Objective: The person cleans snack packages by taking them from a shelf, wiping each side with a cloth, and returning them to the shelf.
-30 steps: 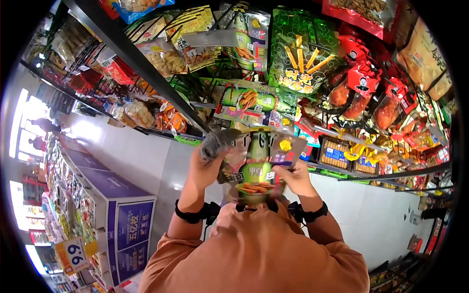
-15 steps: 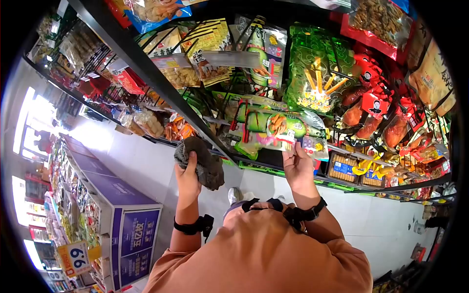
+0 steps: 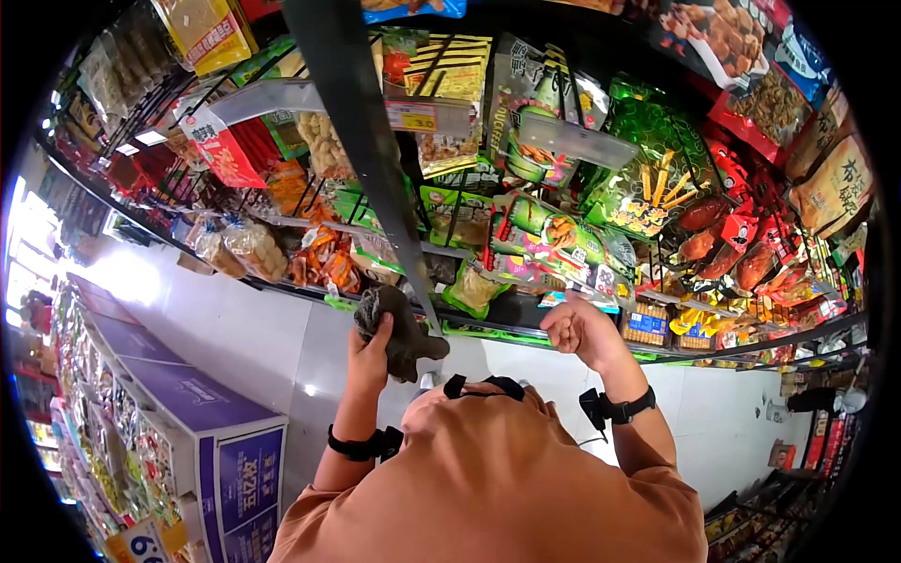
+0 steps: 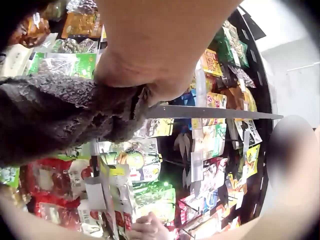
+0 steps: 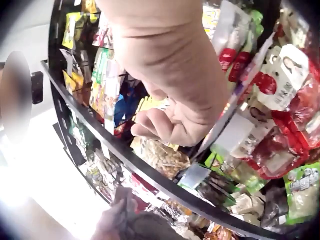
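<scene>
My left hand [image 3: 369, 357] grips a bunched dark grey cloth [image 3: 402, 340], thumb laid over it, in front of the black shelf post. In the left wrist view the fuzzy cloth [image 4: 55, 112] trails out to the left from under the hand [image 4: 150, 75]. My right hand [image 3: 591, 336] is in front of the shelf with its fingers loosely curled and nothing in them. Just above it hangs a green and grey snack packet [image 3: 554, 235], its face tilted up. The right wrist view has the curled fingers of this hand [image 5: 172, 117] before the hanging goods.
A black upright post [image 3: 375, 159] divides the racks of hanging snack packets. Red-topped meat packs [image 3: 737, 244] hang to the right, beside a large green bag [image 3: 652, 169]. A purple-sided display bin [image 3: 239, 469] stands at lower left on the pale tiled floor [image 3: 300, 324].
Both hands were on the green packet at first; it then lay up at the rack with my right hand at its lower edge. Now my right hand is off it. The left keeps the cloth.
</scene>
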Demonstrator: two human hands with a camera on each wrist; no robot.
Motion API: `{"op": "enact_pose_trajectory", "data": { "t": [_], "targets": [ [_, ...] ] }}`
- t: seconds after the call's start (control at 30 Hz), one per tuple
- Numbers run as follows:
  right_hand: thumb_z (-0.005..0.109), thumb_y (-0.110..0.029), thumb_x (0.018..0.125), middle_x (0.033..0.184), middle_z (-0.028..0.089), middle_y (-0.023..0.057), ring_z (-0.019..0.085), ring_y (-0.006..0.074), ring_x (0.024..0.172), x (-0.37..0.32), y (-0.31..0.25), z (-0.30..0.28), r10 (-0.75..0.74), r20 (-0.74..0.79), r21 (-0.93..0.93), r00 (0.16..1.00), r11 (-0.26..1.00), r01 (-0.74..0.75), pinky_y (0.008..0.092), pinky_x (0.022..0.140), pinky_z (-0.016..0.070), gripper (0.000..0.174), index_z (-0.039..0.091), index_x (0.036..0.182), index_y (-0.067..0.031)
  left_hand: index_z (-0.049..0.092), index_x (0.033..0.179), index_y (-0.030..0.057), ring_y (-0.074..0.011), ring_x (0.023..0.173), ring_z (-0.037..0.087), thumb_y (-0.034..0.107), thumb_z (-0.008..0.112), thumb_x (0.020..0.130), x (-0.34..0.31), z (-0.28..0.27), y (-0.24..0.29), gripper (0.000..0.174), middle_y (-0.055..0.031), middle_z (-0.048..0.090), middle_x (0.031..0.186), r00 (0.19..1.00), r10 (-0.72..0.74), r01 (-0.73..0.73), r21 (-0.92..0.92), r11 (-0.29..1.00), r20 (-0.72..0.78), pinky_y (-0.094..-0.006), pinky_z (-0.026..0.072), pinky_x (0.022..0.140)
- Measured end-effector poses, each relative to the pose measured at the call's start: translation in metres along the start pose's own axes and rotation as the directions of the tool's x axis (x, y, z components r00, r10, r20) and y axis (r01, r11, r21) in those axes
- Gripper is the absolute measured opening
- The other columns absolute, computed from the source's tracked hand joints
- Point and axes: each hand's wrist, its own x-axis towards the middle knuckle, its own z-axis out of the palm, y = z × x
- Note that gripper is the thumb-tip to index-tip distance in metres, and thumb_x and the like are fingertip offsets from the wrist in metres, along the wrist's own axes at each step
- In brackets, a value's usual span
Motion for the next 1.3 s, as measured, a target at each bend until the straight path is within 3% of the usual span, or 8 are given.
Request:
{"op": "enact_pose_trajectory", "data": {
  "t": [0.17,0.2,0.23,0.33,0.5,0.6,0.77,1.3],
  "targets": [
    [0.054,-0.025,0.09,0.086,0.059,0.0057,0.055,0.014,0.079,0.042,-0.083,0.053,-0.589,-0.328,-0.231,0.738,0.808,0.542,0.0296,0.071,0.0446,0.03,0.059,0.103,0.0005,0.059,0.111,-0.0003,-0.0119,0.088,0.059,0.011,0.059,0.092,0.011,-0.022,0.016,0.022,-0.0035,0.064,0.1,0.989,-0.08,0.068,0.102,0.992,0.123,-0.028,0.049,0.078],
    [0.056,-0.025,0.089,0.118,0.056,0.0111,0.052,0.0188,0.104,0.057,-0.098,0.036,-0.643,-0.271,-0.232,0.717,0.766,0.6,0.0335,0.088,0.042,0.043,0.049,0.124,0.0003,0.059,0.111,-0.0006,-0.0116,0.089,0.058,0.011,0.059,0.092,0.013,-0.023,0.025,0.022,-0.0034,0.064,0.1,0.984,-0.078,0.058,0.122,0.991,0.163,-0.0279,0.0486,0.079],
    [0.058,-0.019,0.086,0.103,0.058,0.0047,0.055,0.0147,0.094,0.082,-0.111,0.026,-0.678,-0.404,-0.257,0.614,0.729,0.635,0.0312,0.079,0.0438,0.034,0.055,0.116,-0.0024,0.059,0.111,-0.0006,-0.0116,0.089,0.058,0.011,0.059,0.092,0.013,-0.024,0.032,0.022,-0.0034,0.064,0.1,0.982,-0.076,0.054,0.124,0.991,0.175,-0.0279,0.0486,0.079],
    [0.062,-0.021,0.087,0.108,0.059,0.0059,0.055,0.0156,0.096,0.112,-0.145,0.024,-0.692,-0.451,-0.518,0.564,0.717,0.466,0.0292,0.084,0.0437,0.048,0.044,0.125,0.0022,0.059,0.111,-0.0012,-0.0114,0.09,0.058,0.01,0.058,0.093,0.014,-0.034,0.047,0.021,-0.0032,0.064,0.1,0.975,-0.044,0.007,0.169,0.986,0.216,-0.0277,0.0478,0.08],
    [0.061,-0.017,0.089,0.107,0.06,0.0097,0.058,0.0181,0.095,0.186,-0.153,-0.034,-0.92,-0.28,-0.812,0.273,0.379,0.444,0.0321,0.083,0.0467,0.051,0.037,0.13,0.0025,0.06,0.11,-0.0005,-0.0114,0.088,0.058,0.009,0.058,0.092,0.008,-0.06,0.053,0.021,-0.0026,0.064,0.098,0.982,-0.075,0.057,0.102,0.993,0.172,-0.027,0.0476,0.079],
    [0.074,-0.029,0.08,0.102,0.059,0.0106,0.056,0.0208,0.094,0.186,-0.154,-0.036,-0.939,-0.241,-0.945,0.244,0.284,0.159,0.0352,0.082,0.0438,0.057,0.049,0.122,0.0003,0.061,0.109,-0.0001,-0.0114,0.087,0.059,0.009,0.058,0.091,0.007,-0.082,0.045,0.02,-0.0025,0.064,0.098,0.99,-0.059,0.05,0.075,0.996,0.13,-0.0271,0.048,0.078],
    [0.07,-0.02,0.084,0.098,0.059,0.0079,0.055,0.0173,0.09,0.175,-0.139,-0.02,-0.91,-0.316,-0.662,0.268,0.414,0.625,0.0346,0.08,0.0443,0.028,0.055,0.1,-0.002,0.059,0.111,0.0002,-0.0202,0.09,0.063,0.005,0.061,0.087,0.01,-0.106,0.038,0.024,-0.009,0.064,0.1,0.99,-0.127,0.125,0.035,0.991,0.059,-0.0343,0.0525,0.078],
    [0.063,-0.003,0.086,0.102,0.065,0.0039,0.059,0.0139,0.092,0.068,-0.136,0.057,-0.881,-0.337,-0.333,0.332,0.441,0.833,0.0287,0.08,0.0465,0.019,0.062,0.105,-0.003,0.062,0.106,0.0006,-0.0122,0.082,0.06,0.008,0.06,0.09,0.037,-0.079,0.035,0.018,-0.0031,0.065,0.094,0.957,-0.201,0.186,0.088,0.979,0.208,-0.0274,0.0492,0.074]
  ]
}}
